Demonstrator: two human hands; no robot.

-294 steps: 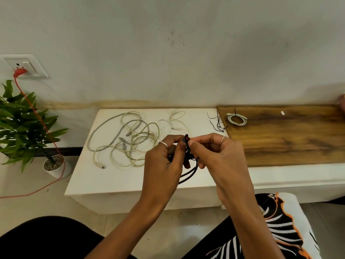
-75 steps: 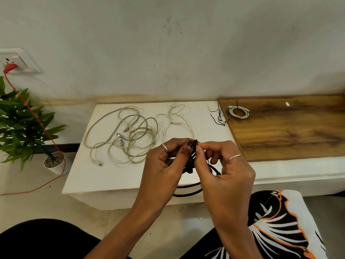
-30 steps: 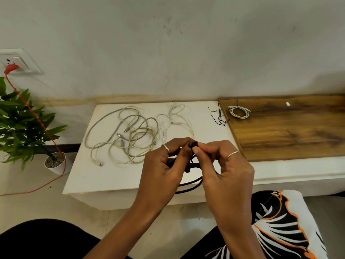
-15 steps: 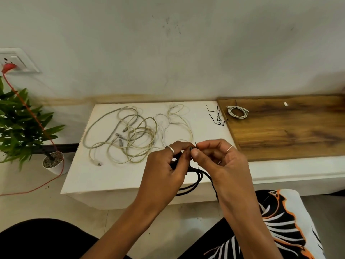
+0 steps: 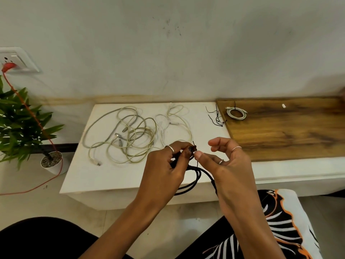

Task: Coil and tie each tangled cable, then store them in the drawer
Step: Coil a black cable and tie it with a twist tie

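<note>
Left hand [image 5: 164, 165] pinches the coiled black cable [image 5: 194, 176] above the table's [image 5: 78, 182] front edge; right hand [image 5: 226, 165], fingers half-spread, touches the tie. Light, limp, springy: best held at the bundled crossing.

— How many cables can you count from where you stand?
— One black cable [image 5: 194, 176] in the hands, one tied white coil [image 5: 235, 114] on the wooden board [image 5: 291, 131], and a pale tangle [image 5: 127, 135] left of that board; I can't count its strands.
— Plants?
— One potted plant [image 5: 20, 126].
</note>
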